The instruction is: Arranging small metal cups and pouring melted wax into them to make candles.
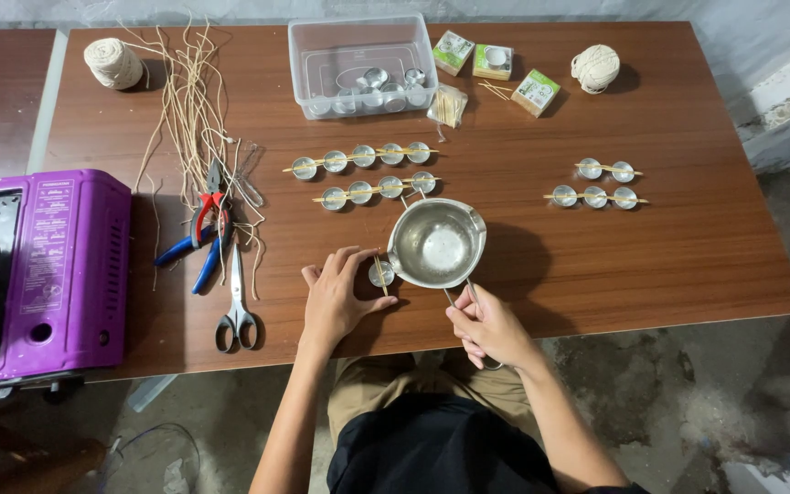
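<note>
My right hand is closed around the thin wire handle of a small polished steel pouring pot. The pot is round with a smooth, shiny wall, and it is held just above the brown wood-grain bench; a pale, milky liquid lies in its bottom. My left hand lies flat on the bench with fingers spread and grips nothing — its fingertips rest against a small round metal cup that carries a thin wooden stick across its rim. The cup sits just beside the pot's left edge.

Beyond the pot, two rows of similar shallow metal cups lie side by side, each row bridged by long wooden sticks. A second, smaller group of cups lies to the right, in two short rows with sticks.

At the far edge stands a clear rectangular plastic tub — it holds several loose metal cups. Next to it are three small cardboard boxes and a bundle of sticks.

Two balls of pale twine sit at the far corners. Cut lengths of string lie loose on the left, near blue-and-red-handled pliers and steel scissors. A purple portable stove occupies the left end.
</note>
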